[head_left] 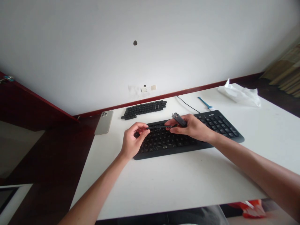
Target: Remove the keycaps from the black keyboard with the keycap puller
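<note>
My keyboard [181, 142] lies on the white surface [173, 184] and serves as the reference for all positions. Directly above its left half, a long dark bar [159, 127] is held level between my two hands. My left hand [133, 141], over the keyboard's left end, pinches one end of the bar between thumb and fingers. My right hand [193, 126], over the keyboard's middle, is curled around a dark gadget [179, 120] with a metallic tip; its thumb and fingertips meet the bar's other end, though I cannot tell how firmly they grip it. In the keyboard's near row, a long slot [165, 146] is exposed below the bar.

Behind the keyboard's left half lies a cluster of black keycaps [145, 108]; a thin cable [187, 104] runs from its back edge. Behind its right half rests a blue-handled brush [205, 102], and farther back to its right lies a crumpled white bag [241, 95]. Left of the keyboard, near the surface's left edge, a phone [103, 122] lies with its camera lenses facing up.
</note>
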### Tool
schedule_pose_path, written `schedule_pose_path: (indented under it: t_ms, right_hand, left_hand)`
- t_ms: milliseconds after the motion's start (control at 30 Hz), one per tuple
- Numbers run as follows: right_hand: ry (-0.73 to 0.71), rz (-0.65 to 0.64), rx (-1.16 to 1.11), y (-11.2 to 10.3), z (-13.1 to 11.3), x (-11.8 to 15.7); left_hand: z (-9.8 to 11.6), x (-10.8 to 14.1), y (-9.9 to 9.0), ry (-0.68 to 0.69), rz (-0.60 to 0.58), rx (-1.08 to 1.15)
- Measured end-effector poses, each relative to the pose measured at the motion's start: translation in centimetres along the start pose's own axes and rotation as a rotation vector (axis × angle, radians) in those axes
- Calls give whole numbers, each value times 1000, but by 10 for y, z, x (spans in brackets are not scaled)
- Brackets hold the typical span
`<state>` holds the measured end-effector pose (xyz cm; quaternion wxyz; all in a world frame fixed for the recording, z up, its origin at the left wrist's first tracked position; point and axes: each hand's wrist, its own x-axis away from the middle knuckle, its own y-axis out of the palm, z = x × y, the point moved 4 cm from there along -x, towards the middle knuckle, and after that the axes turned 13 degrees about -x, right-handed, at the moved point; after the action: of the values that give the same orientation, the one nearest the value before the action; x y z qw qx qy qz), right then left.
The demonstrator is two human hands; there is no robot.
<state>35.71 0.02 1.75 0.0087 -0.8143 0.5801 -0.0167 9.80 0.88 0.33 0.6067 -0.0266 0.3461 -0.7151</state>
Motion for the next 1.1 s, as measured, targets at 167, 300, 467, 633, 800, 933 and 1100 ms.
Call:
schedule_pose_path:
  t_ms: [167,300,467,633,800,933,1100]
  right_hand:
    - [-71,75,157,-1,-5,1]
    - [-163,111,331,0,-5,3]
    - [-215,140,419,2,-1,5]
    - [-274,98,433,9,2,6]
    - [-287,38,432,17,5,7]
    - [-300,24,411,18,3,8]
    - [-334,81,408,13,-2,7]
  left_hand:
    - [3,-1,1,71,-20,-108]
    - [5,0,3,140,-50,-201]
    - [7,-1,3,195,-70,-260]
    - [13,-2,5,264,-102,-293]
    - [18,0,15,286,-157,-305]
    - [27,-2,18,319,-167,-374]
    - [31,-23,9,395,-175,-523]
